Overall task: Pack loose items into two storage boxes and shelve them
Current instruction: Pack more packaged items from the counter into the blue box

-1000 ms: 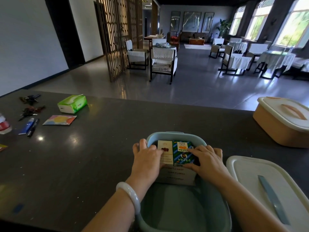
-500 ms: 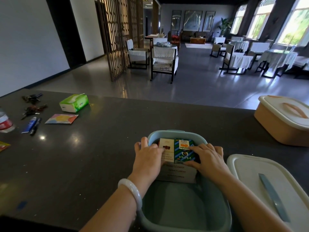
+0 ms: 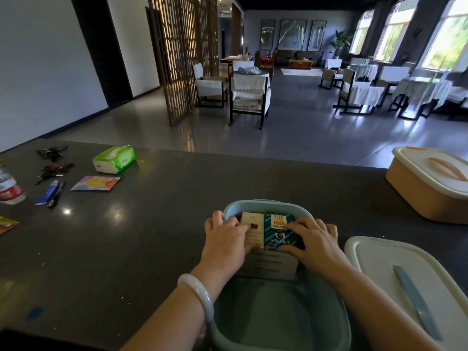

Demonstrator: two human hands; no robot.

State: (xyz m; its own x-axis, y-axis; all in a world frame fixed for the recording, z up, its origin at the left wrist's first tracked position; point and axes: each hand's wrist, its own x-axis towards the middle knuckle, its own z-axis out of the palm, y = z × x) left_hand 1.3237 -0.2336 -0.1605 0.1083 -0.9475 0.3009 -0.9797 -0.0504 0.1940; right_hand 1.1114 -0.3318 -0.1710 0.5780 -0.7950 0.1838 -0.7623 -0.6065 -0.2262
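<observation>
Item: grey-blue box [image 3: 278, 310], open, at the near edge of the tabletop [image 3: 152, 236]. Its white lid [image 3: 395, 269] lies flat just to its right.

Contents, far end: a cream packet [image 3: 252, 225] and a green-striped packet [image 3: 277, 230] side by side, lying on a pale carton [image 3: 271, 264]. The near half of the box shows bare floor.

Hands: my left hand [image 3: 225, 240] presses the cream packet with fingers nearly flat; my right hand [image 3: 312, 240] rests spread fingers on the striped one. Neither grips anything.

Second box: orange box [image 3: 425, 188], lid on, far right, well apart.

Still loose, far left: tissue pack [image 3: 114, 159], keys [image 3: 52, 160], pens [image 3: 52, 190], a coloured card [image 3: 96, 183], a bottle [image 3: 10, 187].

Risks, as I judge them: the packets sit stacked high near the rim, so they may slide off the carton when I let go, or foul the lid. The box overhangs my edge; leaning on it could tip it. Reaching left may drag a sleeveless arm across the lid.
</observation>
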